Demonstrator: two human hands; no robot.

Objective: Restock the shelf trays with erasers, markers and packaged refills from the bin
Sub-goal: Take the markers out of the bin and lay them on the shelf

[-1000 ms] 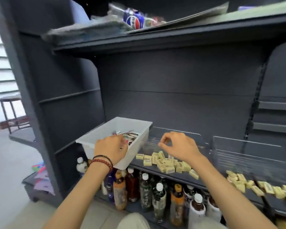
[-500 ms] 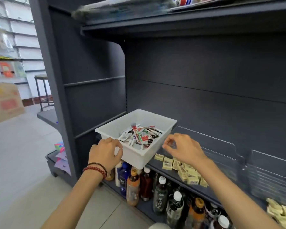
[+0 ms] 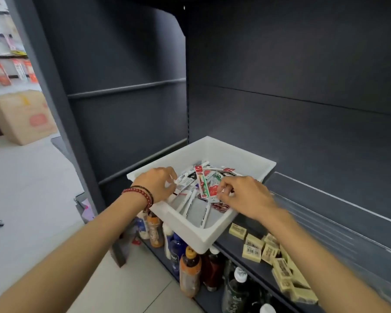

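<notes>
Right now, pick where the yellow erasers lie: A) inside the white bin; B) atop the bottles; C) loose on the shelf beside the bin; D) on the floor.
C: the yellow erasers lie loose on the dark shelf, outside the white bin and to its right.

Print on the packets (image 3: pixel 207 186), erasers (image 3: pixel 253 250) and bottles (image 3: pixel 190 274) is illegible.

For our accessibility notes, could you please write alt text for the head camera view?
The left hand and right hand reach into a white bin of markers and packaged refills on a dark shelf, the right pinching a red packet. Yellow erasers lie on the shelf beside the bin, with drink bottles below.
</notes>
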